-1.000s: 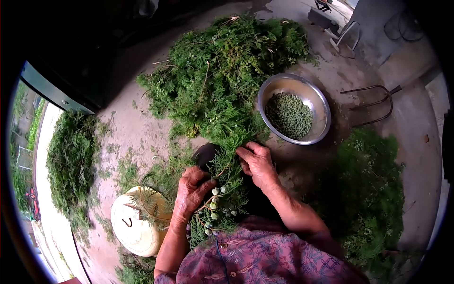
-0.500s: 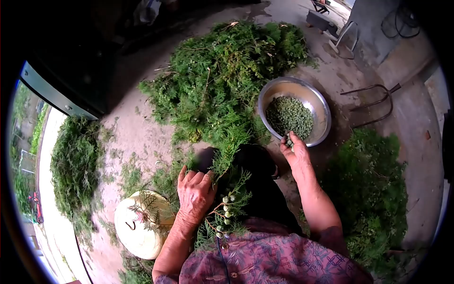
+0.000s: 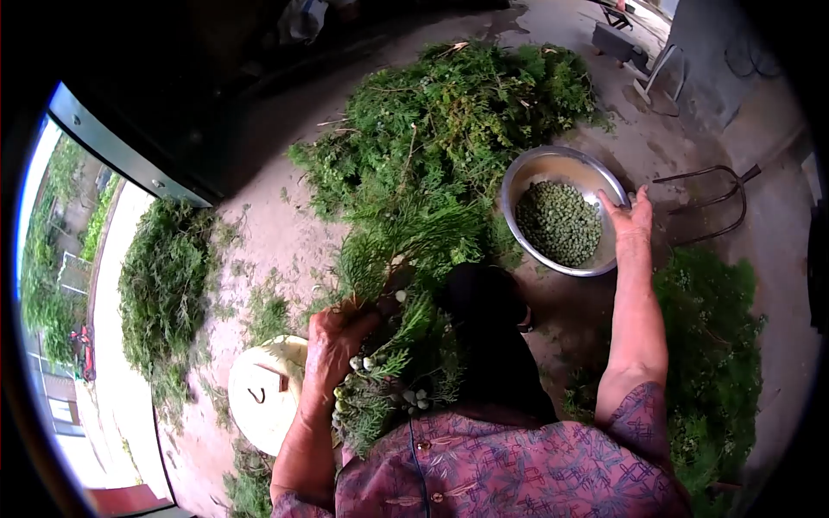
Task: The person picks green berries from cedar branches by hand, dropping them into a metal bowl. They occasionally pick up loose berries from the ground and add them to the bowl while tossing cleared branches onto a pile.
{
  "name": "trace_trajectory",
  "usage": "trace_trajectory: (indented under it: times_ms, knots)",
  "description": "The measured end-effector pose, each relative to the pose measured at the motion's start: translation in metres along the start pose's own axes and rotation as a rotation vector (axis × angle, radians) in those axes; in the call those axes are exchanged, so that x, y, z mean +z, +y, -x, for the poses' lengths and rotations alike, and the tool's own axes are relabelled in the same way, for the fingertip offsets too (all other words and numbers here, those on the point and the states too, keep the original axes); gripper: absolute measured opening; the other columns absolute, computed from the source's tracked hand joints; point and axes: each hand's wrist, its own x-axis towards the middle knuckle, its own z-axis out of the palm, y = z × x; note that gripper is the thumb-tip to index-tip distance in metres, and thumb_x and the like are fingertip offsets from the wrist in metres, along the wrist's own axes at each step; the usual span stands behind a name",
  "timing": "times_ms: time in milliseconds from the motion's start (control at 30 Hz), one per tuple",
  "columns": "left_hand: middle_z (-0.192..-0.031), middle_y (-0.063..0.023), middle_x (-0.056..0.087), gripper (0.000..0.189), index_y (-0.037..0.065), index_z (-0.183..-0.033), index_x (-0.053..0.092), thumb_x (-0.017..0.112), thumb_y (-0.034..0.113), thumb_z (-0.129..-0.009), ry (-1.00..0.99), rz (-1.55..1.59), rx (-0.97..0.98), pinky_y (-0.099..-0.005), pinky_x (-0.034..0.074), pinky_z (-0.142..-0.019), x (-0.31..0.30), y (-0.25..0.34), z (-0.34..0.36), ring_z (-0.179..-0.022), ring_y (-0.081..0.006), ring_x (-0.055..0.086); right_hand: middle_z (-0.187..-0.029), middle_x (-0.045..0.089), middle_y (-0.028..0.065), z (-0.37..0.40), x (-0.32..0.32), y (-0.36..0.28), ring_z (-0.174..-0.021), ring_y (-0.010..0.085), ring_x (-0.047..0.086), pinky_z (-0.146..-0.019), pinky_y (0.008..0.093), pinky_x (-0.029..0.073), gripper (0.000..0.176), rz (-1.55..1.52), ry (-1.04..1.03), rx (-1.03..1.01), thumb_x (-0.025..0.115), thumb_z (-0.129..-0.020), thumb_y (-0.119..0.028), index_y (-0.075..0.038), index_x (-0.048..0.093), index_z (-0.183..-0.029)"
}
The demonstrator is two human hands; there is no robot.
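Note:
My left hand (image 3: 337,341) is closed round the stem end of a green conifer branch (image 3: 380,250), an arborvitae-like sprig. Pale green cones (image 3: 364,364) hang on the foliage just below and beside that hand, over my lap. My right hand (image 3: 633,217) is at the right rim of a metal bowl (image 3: 528,164), thumb on the inner side and fingers on the outer side. Inside the bowl lies a heap of small round green cones (image 3: 560,224). A large pile of cut branches (image 3: 466,112) lies on the floor in front of me.
More greenery lies at the left (image 3: 164,293) and under my right arm (image 3: 712,363). A pale round lid-like object with a handle (image 3: 259,406) is beside my left forearm. A pronged fork (image 3: 741,203) lies right of the bowl. A doorway opens at far left.
My right hand, which held a few cones over the bowl's near edge, has moved right to its rim, without those cones showing. The left hand's branch has turned. The view has shifted slightly.

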Motion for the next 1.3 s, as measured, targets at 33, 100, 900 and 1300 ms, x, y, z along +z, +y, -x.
trace_trajectory:
  times_ms: [33, 100, 900, 1300]
  knots:
    - [-0.078, -0.0048, 0.066, 0.017, 0.001, -0.092, 0.067, 0.063, 0.008, -0.077, 0.003, 0.078, -0.024, -0.0243, 0.046, -0.068, 0.001, 0.003, -0.001, -0.071, -0.0102, 0.059, -0.137, 0.026, 0.0198, 0.0, 0.005, -0.001, -0.126, 0.0352, 0.028, -0.095, 0.0575, 0.038, 0.065, 0.003, 0.081, -0.017, 0.048, -0.091, -0.038, 0.002, 0.023, -0.134]
    - [-0.077, -0.0028, 0.065, 0.016, 0.002, -0.093, 0.066, 0.061, 0.009, -0.08, 0.011, 0.212, -0.04, -0.0239, 0.045, -0.066, 0.005, -0.005, -0.002, -0.069, -0.0087, 0.057, -0.126, 0.041, 0.0217, 0.004, 0.012, 0.009, -0.113, 0.0312, 0.046, -0.088, 0.0455, 0.048, 0.05, 0.102, 0.147, -0.066, 0.051, -0.091, -0.025, 0.002, 0.033, -0.129]
    - [-0.071, -0.0016, 0.06, 0.011, 0.0, -0.089, 0.061, 0.061, 0.008, -0.082, -0.057, 0.295, -0.029, -0.0251, 0.043, -0.062, 0.016, -0.007, -0.002, -0.067, -0.0068, 0.05, -0.073, 0.061, -0.0018, 0.222, 0.066, 0.167, -0.072, 0.0067, 0.05, -0.069, 0.0221, 0.039, 0.032, 0.762, -0.981, 0.439, 0.063, -0.083, -0.036, -0.004, 0.066, -0.082]
    - [-0.085, -0.0077, 0.066, 0.015, 0.002, -0.094, 0.061, 0.064, 0.009, -0.08, -0.082, 0.257, -0.031, -0.0274, 0.044, -0.07, 0.034, -0.024, -0.001, -0.074, -0.0151, 0.057, -0.063, 0.055, 0.0163, 0.221, 0.069, 0.136, -0.053, 0.0315, 0.052, -0.048, 0.0352, 0.041, 0.023, 1.238, -1.334, -0.428, 0.067, -0.078, -0.016, 0.001, 0.053, -0.071]
